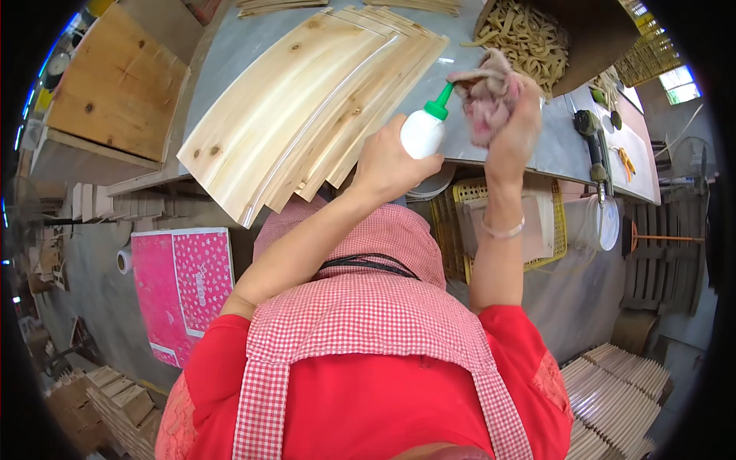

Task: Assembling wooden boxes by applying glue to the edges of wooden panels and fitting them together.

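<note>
My left hand (387, 165) is wrapped round a white squeeze bottle (421, 136) with a green pointed nozzle (440, 101). Bunched in my right hand (515, 126) is a pinkish, stained rag (488, 100), which touches the nozzle's tip. To the left of the bottle, a stack of curved wooden boards (284, 100) lies fanned out on the grey tabletop (429, 83). A shiny pale line runs along the right edge of the top board.
A box of pale curled strips (525, 42) stands at the back right. Further right are a black power tool (591, 142) and orange-handled scissors (627, 163). A wooden box (115, 84) stands at the left. Below the table edge is a yellow crate (460, 222); a pink box (180, 287) is lower left.
</note>
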